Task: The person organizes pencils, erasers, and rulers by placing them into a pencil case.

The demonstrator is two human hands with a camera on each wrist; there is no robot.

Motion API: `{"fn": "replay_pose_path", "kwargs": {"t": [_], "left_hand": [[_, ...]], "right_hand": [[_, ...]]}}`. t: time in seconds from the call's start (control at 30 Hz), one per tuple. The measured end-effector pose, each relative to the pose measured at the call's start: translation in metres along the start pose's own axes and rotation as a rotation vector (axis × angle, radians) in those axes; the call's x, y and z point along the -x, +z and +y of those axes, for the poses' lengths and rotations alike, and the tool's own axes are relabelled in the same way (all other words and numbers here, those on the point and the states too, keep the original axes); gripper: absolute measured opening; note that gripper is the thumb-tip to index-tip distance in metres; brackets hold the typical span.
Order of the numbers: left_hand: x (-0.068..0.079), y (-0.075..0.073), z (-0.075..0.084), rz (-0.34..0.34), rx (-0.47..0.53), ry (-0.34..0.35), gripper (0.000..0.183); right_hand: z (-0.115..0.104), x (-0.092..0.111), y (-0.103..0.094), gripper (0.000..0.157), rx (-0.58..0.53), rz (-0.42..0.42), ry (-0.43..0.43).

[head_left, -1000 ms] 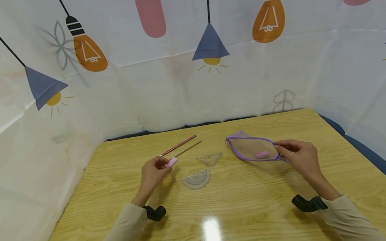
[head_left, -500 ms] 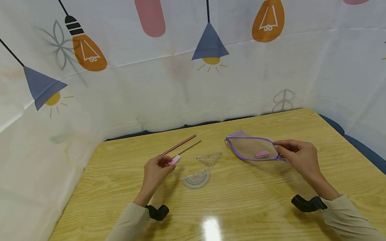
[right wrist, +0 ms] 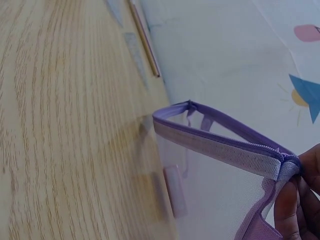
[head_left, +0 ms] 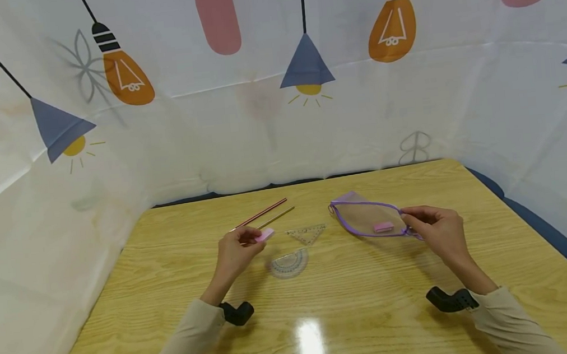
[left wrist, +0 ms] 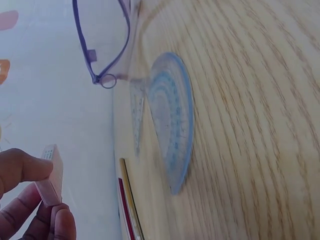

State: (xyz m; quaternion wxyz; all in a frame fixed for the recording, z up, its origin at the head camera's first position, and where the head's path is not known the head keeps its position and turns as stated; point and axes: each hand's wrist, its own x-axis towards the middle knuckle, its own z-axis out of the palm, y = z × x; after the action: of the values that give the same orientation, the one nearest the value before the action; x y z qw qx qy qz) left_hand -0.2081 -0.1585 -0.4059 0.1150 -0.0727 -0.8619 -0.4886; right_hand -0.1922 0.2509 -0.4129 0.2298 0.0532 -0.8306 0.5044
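My left hand (head_left: 237,254) pinches a small pale pink block, seemingly an eraser (head_left: 265,235), between thumb and fingers, above the table. In the left wrist view the eraser (left wrist: 51,175) has small print on one face. My right hand (head_left: 442,233) grips one end of a see-through mesh zip pouch (head_left: 351,226) with purple trim. Its zip is undone and its mouth gapes, as the right wrist view shows along the zip edge (right wrist: 215,137). A pink block (head_left: 383,227) lies inside the pouch. Nearest the left hand lies a clear protractor (head_left: 289,264).
A clear set square (head_left: 307,234) lies between the left hand and the pouch. Behind the left hand are a red pencil (head_left: 261,213) and a gold pencil (head_left: 277,217). A white printed cloth (head_left: 280,138) hangs beyond the wooden table (head_left: 365,305).
My left hand has moved a little to the right with the eraser, towards the set square. The right hand and the pouch stay nearly where they were.
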Motion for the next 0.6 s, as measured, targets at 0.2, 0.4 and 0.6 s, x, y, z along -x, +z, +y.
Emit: {"fn": "replay_pose_path", "kwargs": {"t": [0.2, 0.4, 0.6], "left_hand": [[0.001, 0.003, 0.006, -0.028, 0.036, 0.009, 0.018], [0.002, 0.005, 0.014, -0.047, 0.058, 0.024, 0.018], [0.001, 0.010, 0.018, -0.064, 0.094, 0.049, 0.017]], "right_hand": [[0.003, 0.000, 0.000, 0.019, -0.046, -0.006, -0.020], [-0.002, -0.001, -0.001, 0.019, -0.050, -0.018, -0.014], [-0.030, 0.004, -0.004, 0.017, -0.062, -0.028, -0.031]]}}
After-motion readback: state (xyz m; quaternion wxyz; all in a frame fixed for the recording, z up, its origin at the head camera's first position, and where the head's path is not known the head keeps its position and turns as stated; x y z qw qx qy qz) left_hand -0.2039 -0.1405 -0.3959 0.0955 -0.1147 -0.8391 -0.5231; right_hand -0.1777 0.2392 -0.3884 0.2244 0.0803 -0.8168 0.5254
